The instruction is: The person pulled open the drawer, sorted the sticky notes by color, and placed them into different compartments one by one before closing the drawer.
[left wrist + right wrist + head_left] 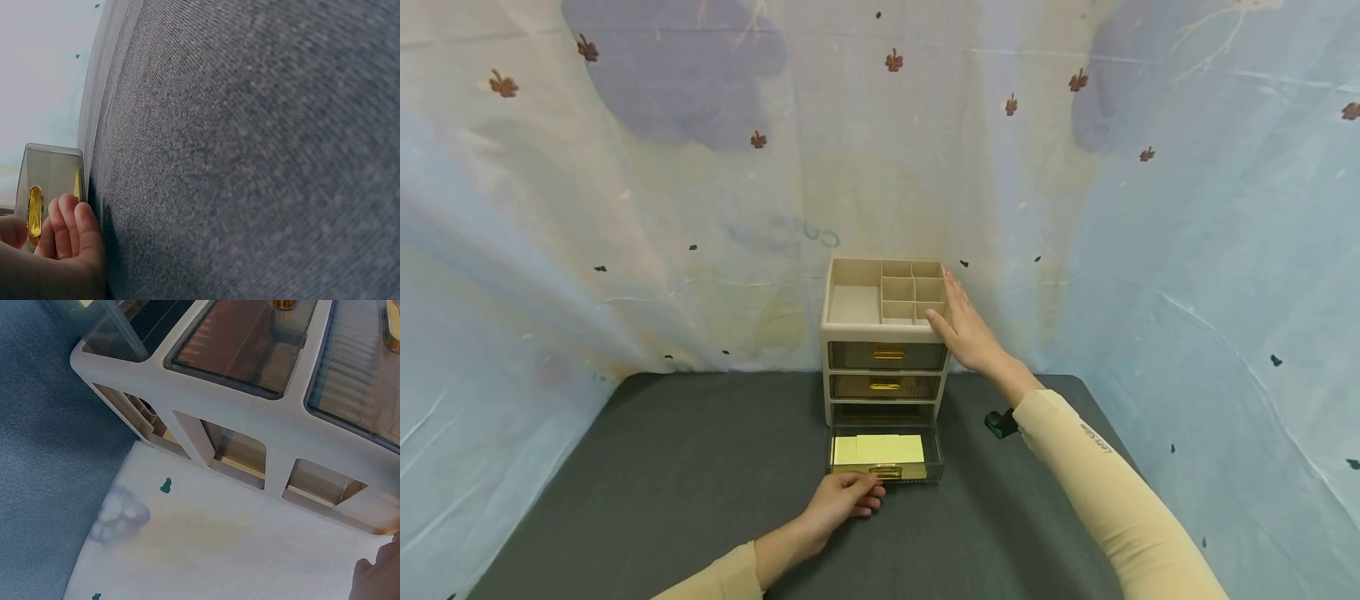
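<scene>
A small cream desktop drawer organizer [886, 332] stands against the back curtain, a divided tray on its top. Its bottom drawer [934, 454], clear and smoky, is pulled out and holds pads of yellow paper [880, 448]. At the drawer's front, my left hand [844, 500] pinches the gold handle [35, 211] between thumb and fingers. My right hand [973, 332] rests on the organizer's upper right edge, fingers straight along the side and thumb over the front corner. Only part of the right hand [380, 575] shows in the right wrist view.
Above the pulled-out drawer are two closed drawers with gold handles, the upper drawer [850, 356] and the middle drawer [850, 387]. A dark grey cloth [700, 483] covers the table. A patterned curtain [880, 183] hangs behind. A small dark object [998, 423] shows beside the right sleeve.
</scene>
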Available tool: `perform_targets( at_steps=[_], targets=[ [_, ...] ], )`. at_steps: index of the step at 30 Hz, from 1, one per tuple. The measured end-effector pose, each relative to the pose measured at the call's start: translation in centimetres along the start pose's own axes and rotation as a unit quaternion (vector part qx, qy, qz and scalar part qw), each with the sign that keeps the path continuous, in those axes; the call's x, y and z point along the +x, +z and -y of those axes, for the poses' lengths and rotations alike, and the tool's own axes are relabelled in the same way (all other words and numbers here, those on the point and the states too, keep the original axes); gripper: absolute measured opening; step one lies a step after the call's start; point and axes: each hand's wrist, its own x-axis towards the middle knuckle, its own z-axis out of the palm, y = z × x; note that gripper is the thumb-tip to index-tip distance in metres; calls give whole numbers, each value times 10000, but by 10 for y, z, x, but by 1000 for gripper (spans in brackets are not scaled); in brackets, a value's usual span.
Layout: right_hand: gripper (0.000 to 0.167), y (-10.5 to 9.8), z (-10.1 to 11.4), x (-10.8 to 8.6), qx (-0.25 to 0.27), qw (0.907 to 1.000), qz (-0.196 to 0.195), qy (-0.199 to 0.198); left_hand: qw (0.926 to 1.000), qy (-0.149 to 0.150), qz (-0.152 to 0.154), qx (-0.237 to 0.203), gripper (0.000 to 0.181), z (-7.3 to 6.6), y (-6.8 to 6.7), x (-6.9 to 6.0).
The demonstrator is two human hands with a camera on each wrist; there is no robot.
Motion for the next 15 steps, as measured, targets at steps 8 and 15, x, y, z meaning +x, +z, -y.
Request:
perform_targets(
  at_steps=[8,15],
  targets=[
    [79,0,0,0,0,10000,0,-33,9997,147,-99,-156,42,3,3,2],
    [81,-1,-1,-1,-10,10000,-4,-44,9993,226,-165,-267,41,2,3,5]
  ],
)
